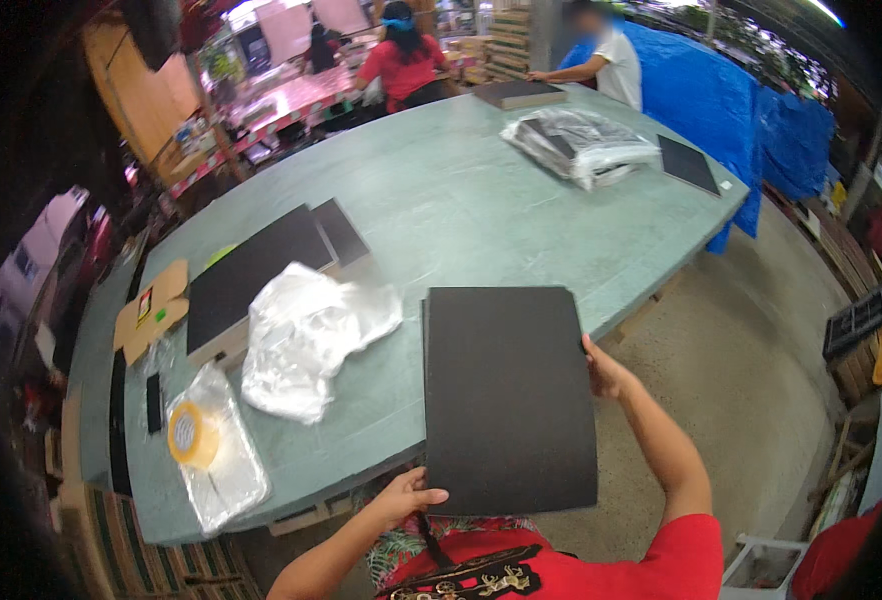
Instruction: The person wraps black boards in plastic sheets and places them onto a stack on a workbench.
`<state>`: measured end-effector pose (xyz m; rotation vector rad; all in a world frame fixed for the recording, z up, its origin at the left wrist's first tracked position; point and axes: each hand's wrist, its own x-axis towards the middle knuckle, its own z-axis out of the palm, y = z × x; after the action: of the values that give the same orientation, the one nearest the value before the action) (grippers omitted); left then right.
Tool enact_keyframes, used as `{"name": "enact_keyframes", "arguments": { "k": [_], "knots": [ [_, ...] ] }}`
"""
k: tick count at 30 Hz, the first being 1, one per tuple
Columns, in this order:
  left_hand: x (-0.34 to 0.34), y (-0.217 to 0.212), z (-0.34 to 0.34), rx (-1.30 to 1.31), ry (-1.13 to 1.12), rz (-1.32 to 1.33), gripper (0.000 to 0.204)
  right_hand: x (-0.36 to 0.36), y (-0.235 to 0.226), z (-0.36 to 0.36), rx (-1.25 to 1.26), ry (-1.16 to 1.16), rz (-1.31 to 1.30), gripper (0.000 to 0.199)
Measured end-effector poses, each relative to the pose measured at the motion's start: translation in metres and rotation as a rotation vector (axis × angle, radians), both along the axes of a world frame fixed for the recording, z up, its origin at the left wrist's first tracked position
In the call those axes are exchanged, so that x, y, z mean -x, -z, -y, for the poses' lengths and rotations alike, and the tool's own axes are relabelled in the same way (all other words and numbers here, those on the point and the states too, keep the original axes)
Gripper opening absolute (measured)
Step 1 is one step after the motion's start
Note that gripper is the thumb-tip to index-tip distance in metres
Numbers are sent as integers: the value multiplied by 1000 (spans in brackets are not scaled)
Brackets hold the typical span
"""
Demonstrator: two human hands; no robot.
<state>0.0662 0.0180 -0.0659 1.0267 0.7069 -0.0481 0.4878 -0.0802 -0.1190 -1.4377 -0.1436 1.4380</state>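
In front of me I hold a stack of black rectangular sheets (509, 400) over the table's near edge. My left hand (408, 498) is closed on its lower left corner, thumb on top. My right hand (608, 370) grips the right edge, its fingers partly hidden by the stack. To the left of the stack lies a crumpled clear plastic bag (306, 340). Behind that bag is a thick pile of black sheets (256, 270), with a smaller black piece (341, 230) beside it.
A tape roll (193, 437) rests on folded clear plastic (226, 480) near a cardboard piece (151, 310). Across the green table (441, 200) are a plastic-wrapped bundle (581, 145), a black sheet (688, 165) and another pile (521, 94). A person (616, 65) stands there; others sit beyond.
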Motion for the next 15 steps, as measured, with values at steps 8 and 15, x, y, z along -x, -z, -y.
{"name": "enact_keyframes", "arguments": {
  "k": [8,15],
  "knots": [
    [71,82,-7,-806,-14,-199,54,139,-49,2,-333,324,168,90],
    [131,82,-13,-695,-225,-230,59,217,-114,-65,-465,184,304,72]
  ]
}}
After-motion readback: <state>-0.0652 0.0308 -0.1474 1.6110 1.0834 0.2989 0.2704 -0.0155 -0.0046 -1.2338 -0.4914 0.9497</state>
